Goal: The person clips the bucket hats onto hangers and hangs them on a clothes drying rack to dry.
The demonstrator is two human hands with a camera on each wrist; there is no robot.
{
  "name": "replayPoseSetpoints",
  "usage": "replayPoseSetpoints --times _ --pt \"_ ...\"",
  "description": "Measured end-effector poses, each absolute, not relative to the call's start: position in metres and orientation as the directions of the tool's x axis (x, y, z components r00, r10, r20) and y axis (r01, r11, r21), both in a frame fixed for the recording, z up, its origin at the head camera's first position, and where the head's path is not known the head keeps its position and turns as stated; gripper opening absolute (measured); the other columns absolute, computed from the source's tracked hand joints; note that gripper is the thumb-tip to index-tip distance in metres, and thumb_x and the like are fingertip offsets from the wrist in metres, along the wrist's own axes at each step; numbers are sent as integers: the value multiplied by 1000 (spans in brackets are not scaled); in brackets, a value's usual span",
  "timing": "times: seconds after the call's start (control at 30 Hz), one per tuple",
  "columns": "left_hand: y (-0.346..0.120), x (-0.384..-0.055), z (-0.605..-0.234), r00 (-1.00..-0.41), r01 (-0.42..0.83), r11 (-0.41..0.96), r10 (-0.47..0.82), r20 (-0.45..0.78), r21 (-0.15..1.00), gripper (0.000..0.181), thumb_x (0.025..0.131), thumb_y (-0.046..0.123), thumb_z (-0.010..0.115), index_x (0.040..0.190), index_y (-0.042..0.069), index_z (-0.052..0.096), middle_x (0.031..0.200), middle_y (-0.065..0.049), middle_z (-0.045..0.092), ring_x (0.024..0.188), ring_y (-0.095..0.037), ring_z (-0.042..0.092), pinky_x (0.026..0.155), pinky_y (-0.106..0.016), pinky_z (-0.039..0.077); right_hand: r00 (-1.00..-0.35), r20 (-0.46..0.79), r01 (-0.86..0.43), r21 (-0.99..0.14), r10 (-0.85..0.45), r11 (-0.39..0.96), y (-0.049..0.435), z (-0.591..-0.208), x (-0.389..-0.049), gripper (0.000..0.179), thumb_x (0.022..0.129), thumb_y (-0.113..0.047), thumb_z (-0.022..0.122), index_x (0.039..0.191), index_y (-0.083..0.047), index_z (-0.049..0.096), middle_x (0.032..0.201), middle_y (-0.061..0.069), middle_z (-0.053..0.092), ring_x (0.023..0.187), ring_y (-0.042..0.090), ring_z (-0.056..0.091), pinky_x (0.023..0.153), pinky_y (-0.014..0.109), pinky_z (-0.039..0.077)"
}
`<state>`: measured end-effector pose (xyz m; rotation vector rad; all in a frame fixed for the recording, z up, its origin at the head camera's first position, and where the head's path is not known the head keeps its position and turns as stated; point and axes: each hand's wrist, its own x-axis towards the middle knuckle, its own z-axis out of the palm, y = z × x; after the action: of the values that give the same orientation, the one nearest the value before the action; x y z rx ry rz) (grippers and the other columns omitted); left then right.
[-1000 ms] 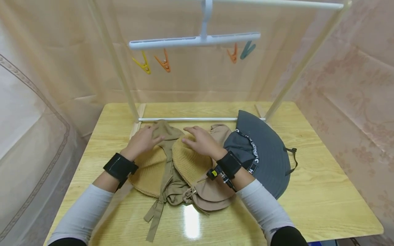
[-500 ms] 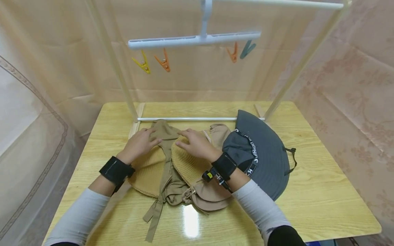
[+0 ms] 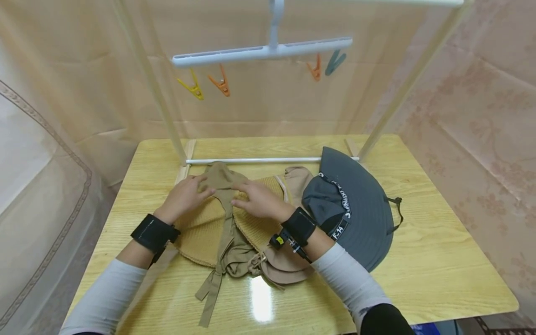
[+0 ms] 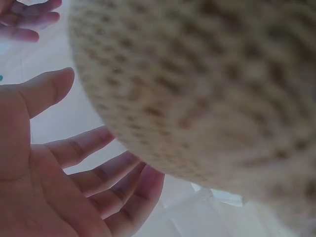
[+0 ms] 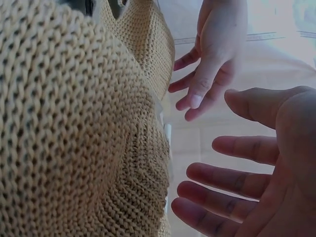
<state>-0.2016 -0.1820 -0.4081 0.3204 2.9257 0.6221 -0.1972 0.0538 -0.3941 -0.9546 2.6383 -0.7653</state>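
In the head view a mustard ribbed-knit hat [image 3: 201, 235] lies on the table, crossed by a khaki cloth hat [image 3: 224, 177] with long tie straps. My left hand [image 3: 183, 197] is over its left part, fingers spread and relaxed. Over the right knit part [image 3: 252, 228] hovers my right hand [image 3: 260, 201], likewise with loose fingers. Neither hand grips anything. Knitted fabric [image 5: 74, 128] fills much of the right wrist view, beside my right hand's open palm. A beige hat [image 3: 289, 270] and a dark grey wide-brimmed hat [image 3: 370, 209] lie to the right.
A white hanger [image 3: 234, 56] hangs from a frame above the table [image 3: 435, 260]. Yellow, orange and teal clothespins [image 3: 192, 86] dangle from it. The frame's lower bar [image 3: 251, 160] runs just behind the hats.
My right hand has shifted left and slightly nearer to me. The left hand has drifted a little to the left. The hats lie as before, and the head view has tilted slightly.
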Motion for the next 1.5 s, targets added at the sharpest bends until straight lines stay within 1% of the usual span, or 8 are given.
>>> replayPoseSetpoints --times 0.2,0.47,0.7,0.87,1.0,1.2,1.27,1.5 --pt "-184 -203 -410 -969 180 900 232 -86 397 64 99 39 53 144 -5 41 134 -34 51 119 -50 51 99 -61 42 -749 -67 -539 -518 -660 664 51 -395 -196 52 99 -35 55 142 -6 49 145 16 48 132 30 49 108 43 43" --pt "-188 -201 -408 -971 186 905 228 -67 382 61 99 37 55 140 -8 45 134 -34 51 120 -51 50 99 -61 42 -747 -66 -554 -488 -662 675 47 -395 -194 53 98 -36 57 143 -8 48 145 13 49 129 28 52 106 41 45" --pt "-198 -197 -407 -974 134 906 194 -113 401 64 98 38 55 140 -9 43 136 -36 47 123 -53 46 99 -62 41 -732 -71 -594 -421 -678 685 37 -398 -193 54 97 -39 59 143 -12 48 144 10 52 127 25 55 105 38 46" --pt "-204 -193 -413 -973 137 911 197 -120 389 64 99 38 55 138 -11 44 132 -37 50 119 -53 50 94 -61 45 -723 -51 -637 -337 -689 693 28 -400 -189 57 94 -41 62 142 -13 50 136 10 57 114 22 61 95 34 51" --pt "-206 -188 -417 -970 141 910 205 -128 389 64 98 38 56 137 -12 45 131 -37 52 118 -53 51 91 -60 46 -711 -70 -652 -304 -699 694 18 -404 -182 57 94 -41 63 142 -14 50 131 7 58 102 15 61 85 27 51" --pt "-211 -179 -416 -968 141 903 211 -134 405 63 98 37 57 135 -13 47 129 -36 54 116 -53 53 90 -60 47 -679 -80 -681 -301 -729 667 7 -413 -172 56 92 -39 66 139 -12 52 127 5 57 104 12 57 87 22 49" --pt "-212 -177 -416 -964 147 901 222 -143 408 63 98 37 56 134 -13 47 128 -36 55 115 -53 53 89 -60 47 -674 -69 -693 -285 -736 662 5 -416 -170 55 92 -39 67 138 -11 54 124 4 58 103 12 56 85 21 48" --pt "-218 -178 -416 -956 165 888 252 -153 429 60 99 42 53 132 -8 53 126 -35 57 115 -53 54 89 -60 47 -670 -61 -710 -241 -740 662 4 -416 -175 54 91 -40 68 135 -12 56 119 4 58 99 10 54 80 20 47"
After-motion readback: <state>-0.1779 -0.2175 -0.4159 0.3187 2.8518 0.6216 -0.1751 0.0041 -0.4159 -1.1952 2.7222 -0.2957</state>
